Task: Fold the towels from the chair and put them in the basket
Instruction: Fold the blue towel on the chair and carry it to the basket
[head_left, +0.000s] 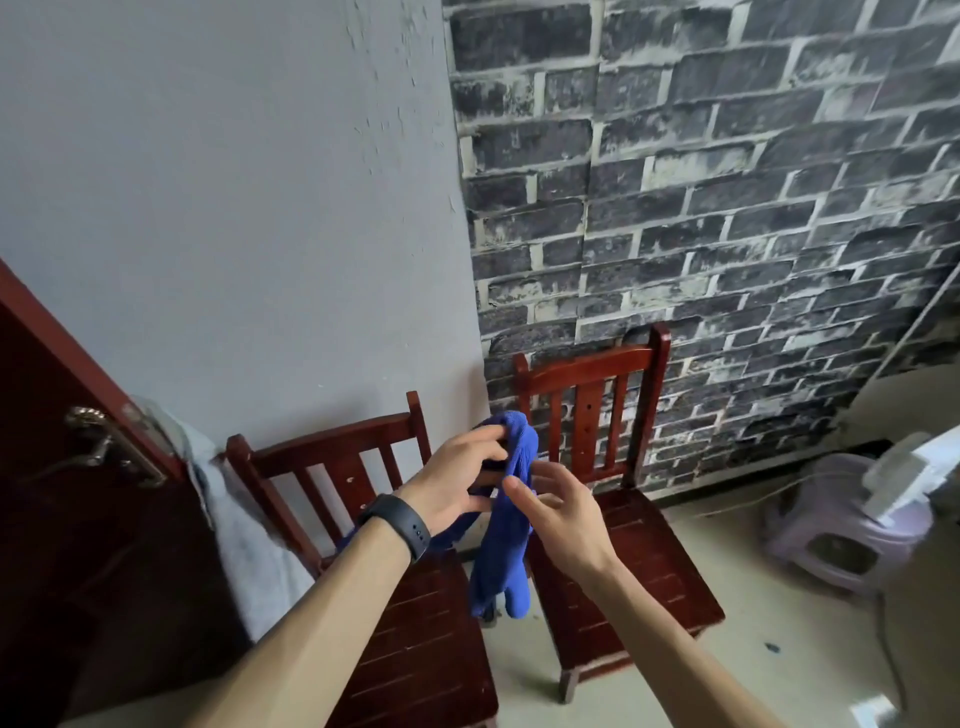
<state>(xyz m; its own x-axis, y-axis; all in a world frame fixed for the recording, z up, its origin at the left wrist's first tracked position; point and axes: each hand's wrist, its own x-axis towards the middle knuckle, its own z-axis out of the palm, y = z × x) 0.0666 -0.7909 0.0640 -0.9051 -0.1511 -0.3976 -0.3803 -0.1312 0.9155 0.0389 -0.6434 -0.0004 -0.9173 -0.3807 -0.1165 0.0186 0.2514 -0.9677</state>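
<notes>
- Two walls meet in a far corner: smooth grey plaster (234, 182) on the left, flaking near the corner, and rough dark brick-patterned covering (727, 182) on the right.
- One dark red wooden door (62, 493) stands at the left edge, with a metal lever handle (98, 447).
- Two red-brown wooden chairs with slatted backs and slatted seats stand side by side: the left chair (415, 623) nearer, the right chair (639, 551) against the brick.
- One pale grey cloth (249, 561) hangs between the door and the left chair.
- One lilac plastic stool (841, 525) sits on the floor at the right.
- One blue ribbed towel (506, 545) hangs in the air between the chairs, its long axis vertical, bunched at the top, two rounded ends pointing down.
- The left hand (452, 483) has its fingers curled round the towel's top; a black wristband (400, 525) circles the wrist.
- The right hand (561, 514) is half open, thumb against the towel's front; whether it pinches the cloth cannot be told.
</notes>
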